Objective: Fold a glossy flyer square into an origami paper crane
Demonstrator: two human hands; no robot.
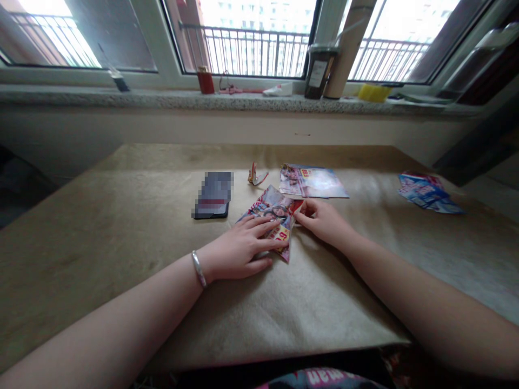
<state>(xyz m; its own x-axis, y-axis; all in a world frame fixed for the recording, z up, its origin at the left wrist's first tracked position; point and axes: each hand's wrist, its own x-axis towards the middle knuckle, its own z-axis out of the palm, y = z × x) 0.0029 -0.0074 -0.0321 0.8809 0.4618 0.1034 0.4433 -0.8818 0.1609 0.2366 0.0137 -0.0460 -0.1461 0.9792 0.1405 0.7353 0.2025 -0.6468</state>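
A colourful printed paper sheet (279,208), folded to a pointed shape, lies on the table in front of me. My left hand (247,246) rests on it with the fingers spread flat, covering its lower left part; a silver bangle circles that wrist. At the sheet's right edge, my right hand (318,219) pinches a red corner between thumb and fingers. Just beyond the sheet stands a small folded paper piece (256,175). Behind and to the right is a stack of printed leaflets (320,182).
A phone (213,194) with a blurred screen lies left of the sheet. Far right, a pile of blue and red printed papers (430,193) sits on the table (101,243). Along the windowsill (162,100) stand a dark container (319,73), a red cup-like object (206,81) and a yellow item (375,93).
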